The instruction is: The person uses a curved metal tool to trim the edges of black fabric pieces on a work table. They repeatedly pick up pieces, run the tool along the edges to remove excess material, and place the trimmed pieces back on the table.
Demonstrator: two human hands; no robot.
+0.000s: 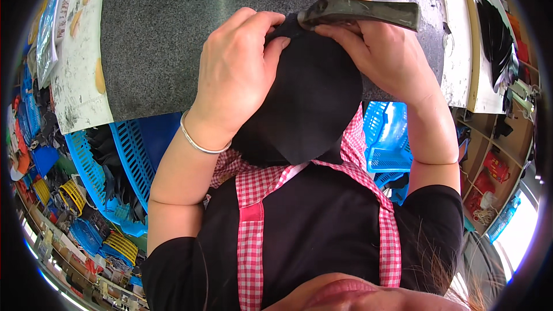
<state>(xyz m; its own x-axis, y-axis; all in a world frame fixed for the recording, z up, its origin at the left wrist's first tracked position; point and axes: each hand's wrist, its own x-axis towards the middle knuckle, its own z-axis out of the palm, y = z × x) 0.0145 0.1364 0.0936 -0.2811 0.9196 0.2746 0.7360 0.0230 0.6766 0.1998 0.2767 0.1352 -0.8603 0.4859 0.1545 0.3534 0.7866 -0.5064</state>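
Note:
My left hand [236, 72] pinches the top edge of a black fabric piece [308, 103], a rounded panel that hangs down toward my chest. A silver bangle sits on that wrist. My right hand [380, 52] grips a dark grey metal tool [360, 12] with a long handle that points right. The tool's head presses on the fabric's top edge, right beside the fingertips of my left hand. Both hands work over a grey speckled stone slab [155, 34].
Blue plastic baskets [129, 155] [389, 135] stand below the slab on both sides, the left one holding dark pieces. A white stained board [78, 63] lies at the left. More black pieces [495, 34] are stacked on a white surface at the right. Cluttered shelves run along both rims.

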